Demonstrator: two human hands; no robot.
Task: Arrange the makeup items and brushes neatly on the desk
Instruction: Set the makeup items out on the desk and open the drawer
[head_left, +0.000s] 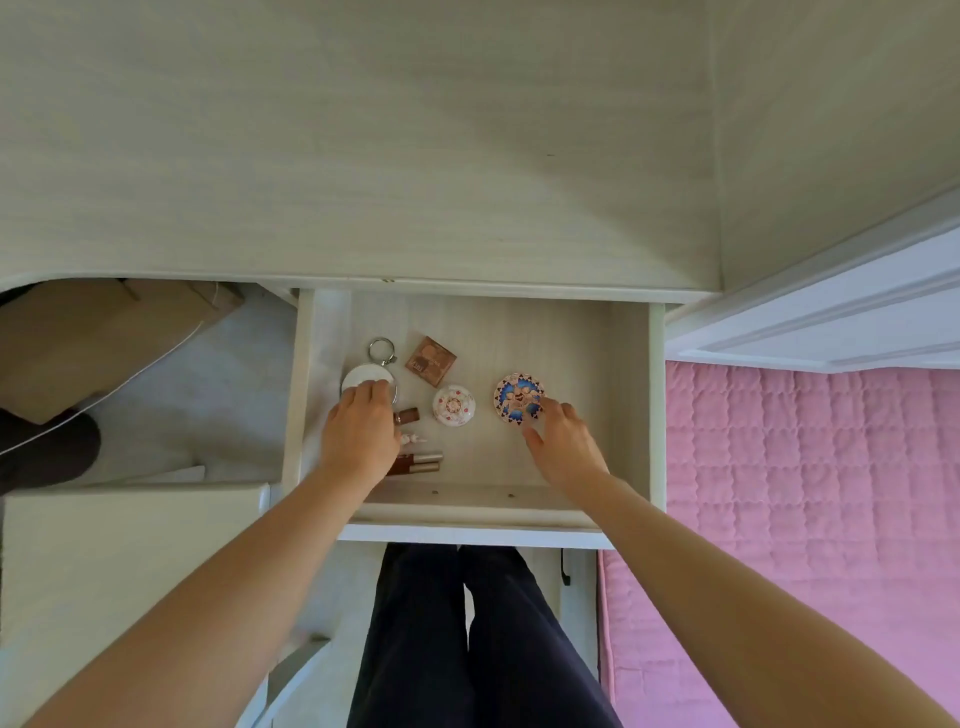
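While we look straight down over the pale wood-grain surface (363, 156), we see an open drawer (631, 395) pulled out below its near edge, and both hands are inside it. Our left hand (360, 428) lies at the drawer's left side, palm down, its fingers curled over the near rim of a round white compact (361, 375) and gripping it; a small metal ring (382, 349) sits just beyond that compact, toward the back of the drawer. Our right hand (561, 441) is right of the drawer's middle, its fingertips touching the near right edge of a round blue patterned compact (517, 397) while the thumb spreads out toward the drawer front, so the fingers look loosely extended rather than closed round it. Between the two compacts rests a small white domed jar (453, 404) with a red floral print, and behind it, nearer the drawer's back, lies a square brown palette (430, 359) turned at an angle. Beside the left hand and partly hidden under it we make out a small brown bottle (408, 415), a small white item (415, 439) we cannot identify, and two slim brown tubes (418, 461) lying side by side near the drawer front. To the right of the drawer spreads a pink quilted bed cover (805, 493), and below the drawer front our dark trousers (467, 639) show.
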